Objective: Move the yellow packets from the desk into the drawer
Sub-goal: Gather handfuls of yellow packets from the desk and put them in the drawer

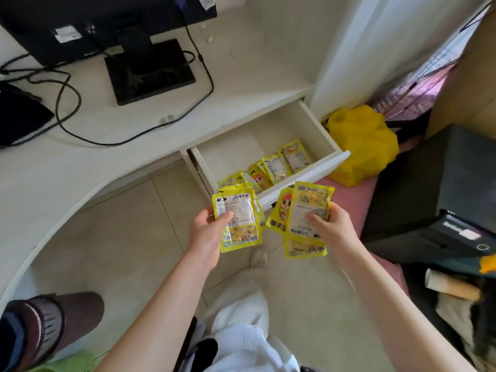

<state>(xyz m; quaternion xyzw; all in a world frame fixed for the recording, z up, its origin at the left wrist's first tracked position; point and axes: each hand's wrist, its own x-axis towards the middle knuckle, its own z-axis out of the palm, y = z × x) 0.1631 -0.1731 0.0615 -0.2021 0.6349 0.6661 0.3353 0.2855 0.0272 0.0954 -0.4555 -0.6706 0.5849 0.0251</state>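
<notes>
You are well along: several packets (279, 167) already lie in the open drawer (303, 181), the surface (80, 157) shows none, and your left hand (206, 232) and right hand (332, 226) each clasp a last bunch just before it.

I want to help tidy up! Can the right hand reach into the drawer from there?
Probably yes. The right hand, gripping yellow packets, sits just in front of the open drawer, and nothing stands between them.

The monitor (80, 20) is cut off by the top edge; print on the yellow packets (279, 167) is too small to read.
</notes>
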